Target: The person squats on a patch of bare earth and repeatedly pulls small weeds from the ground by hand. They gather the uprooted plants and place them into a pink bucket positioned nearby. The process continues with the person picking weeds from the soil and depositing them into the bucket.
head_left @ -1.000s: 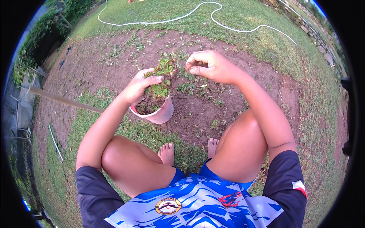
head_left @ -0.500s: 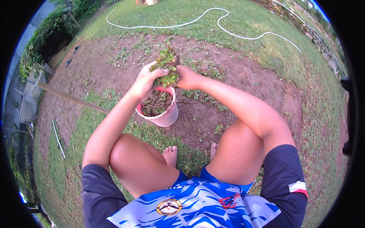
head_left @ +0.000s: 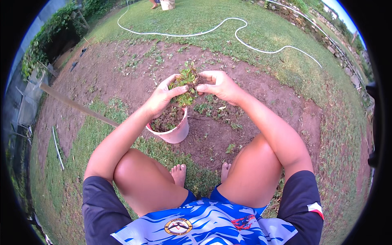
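A clump of small leafy green plants is held up just above the rim of a pinkish-white bucket. My left hand grips it from the left, its thumb across the leaves. On the clump's other side, dark soil and roots show where my right hand pinches with thumb and fingers. Inside the bucket lie dark soil and pulled greenery. The bucket stands on bare earth in front of my feet.
A long wooden handle slants in from the left toward the bucket. Across the grass at the back winds a white hose. Beyond it, a person's foot is beside a whitish bucket. Uprooted weeds lie right of my bucket.
My right hand has turned from a closed fist to a pinch with fingers showing. Both hands and the clump sit slightly lower and to the right.
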`<state>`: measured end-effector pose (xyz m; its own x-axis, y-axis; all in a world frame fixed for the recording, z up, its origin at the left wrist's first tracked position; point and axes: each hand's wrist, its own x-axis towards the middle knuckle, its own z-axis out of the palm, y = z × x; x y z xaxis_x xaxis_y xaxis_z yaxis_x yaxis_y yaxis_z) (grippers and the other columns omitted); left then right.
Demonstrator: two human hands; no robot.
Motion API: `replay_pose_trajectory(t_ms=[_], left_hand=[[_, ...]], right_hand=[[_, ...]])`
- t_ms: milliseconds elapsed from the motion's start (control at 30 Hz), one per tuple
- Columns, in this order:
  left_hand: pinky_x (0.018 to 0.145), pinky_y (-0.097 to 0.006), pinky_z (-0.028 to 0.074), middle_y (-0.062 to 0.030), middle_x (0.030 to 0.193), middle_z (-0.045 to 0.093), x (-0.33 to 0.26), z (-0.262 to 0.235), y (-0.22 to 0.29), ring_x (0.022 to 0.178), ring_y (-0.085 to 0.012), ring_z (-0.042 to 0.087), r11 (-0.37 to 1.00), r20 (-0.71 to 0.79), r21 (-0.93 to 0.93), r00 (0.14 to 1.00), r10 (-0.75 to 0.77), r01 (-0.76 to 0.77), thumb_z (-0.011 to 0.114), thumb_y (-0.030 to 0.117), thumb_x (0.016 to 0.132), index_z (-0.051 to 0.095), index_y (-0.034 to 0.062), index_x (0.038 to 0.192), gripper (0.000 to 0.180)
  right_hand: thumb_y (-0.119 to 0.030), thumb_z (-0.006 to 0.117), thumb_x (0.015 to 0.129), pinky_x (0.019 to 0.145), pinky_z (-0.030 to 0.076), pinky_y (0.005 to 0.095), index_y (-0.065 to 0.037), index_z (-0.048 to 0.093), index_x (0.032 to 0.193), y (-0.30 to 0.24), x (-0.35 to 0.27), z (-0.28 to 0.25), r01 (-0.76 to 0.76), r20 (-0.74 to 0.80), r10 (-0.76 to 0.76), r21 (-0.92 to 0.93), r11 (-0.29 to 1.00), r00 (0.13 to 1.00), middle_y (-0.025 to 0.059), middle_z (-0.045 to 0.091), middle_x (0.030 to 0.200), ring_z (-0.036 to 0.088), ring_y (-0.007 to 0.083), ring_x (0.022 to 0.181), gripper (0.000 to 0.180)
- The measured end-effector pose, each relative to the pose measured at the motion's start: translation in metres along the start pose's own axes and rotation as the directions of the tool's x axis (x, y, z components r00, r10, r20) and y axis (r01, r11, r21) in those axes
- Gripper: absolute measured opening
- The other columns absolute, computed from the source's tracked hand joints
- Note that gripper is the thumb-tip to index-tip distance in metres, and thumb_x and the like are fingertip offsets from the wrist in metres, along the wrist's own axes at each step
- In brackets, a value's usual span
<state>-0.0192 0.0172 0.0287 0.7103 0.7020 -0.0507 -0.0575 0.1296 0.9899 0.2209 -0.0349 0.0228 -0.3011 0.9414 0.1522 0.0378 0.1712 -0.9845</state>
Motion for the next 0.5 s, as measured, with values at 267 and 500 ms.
replay_pose_trajectory(t_ms=[267, 500], left_hand=[[0.103, -0.034, 0.043, -0.0065, 0.125, 0.06, 0.011, 0.011, -0.002, 0.115, -0.0141, 0.055, 0.986, -0.049, 0.094, 0.988, 0.145, -0.14, 0.072, 0.021, 0.094, 0.052, 0.0017, 0.132, 0.047], [0.101, -0.033, 0.045, -0.0071, 0.121, 0.063, 0.012, 0.008, -0.003, 0.111, -0.0136, 0.057, 0.965, -0.052, 0.159, 0.974, 0.218, -0.208, 0.073, 0.019, 0.093, 0.056, 0.0001, 0.127, 0.042]], right_hand=[[-0.017, 0.072, 0.094, 0.075, 0.053, 0.0298, 0.003, 0.067, 0.114, 0.003, 0.001, -0.001, 0.011, -0.089, -0.018, -0.077, 0.997, 0.996, 0.0046, 0.07, 0.096, 0.063, 0.0105, 0.083, 0.028], [-0.022, 0.072, 0.093, 0.069, 0.051, 0.0282, 0.0, 0.066, 0.108, -0.003, -0.003, 0.001, -0.005, -0.122, -0.022, -0.219, 0.976, 0.992, 0.0015, 0.065, 0.087, 0.059, 0.0082, 0.075, 0.027]])
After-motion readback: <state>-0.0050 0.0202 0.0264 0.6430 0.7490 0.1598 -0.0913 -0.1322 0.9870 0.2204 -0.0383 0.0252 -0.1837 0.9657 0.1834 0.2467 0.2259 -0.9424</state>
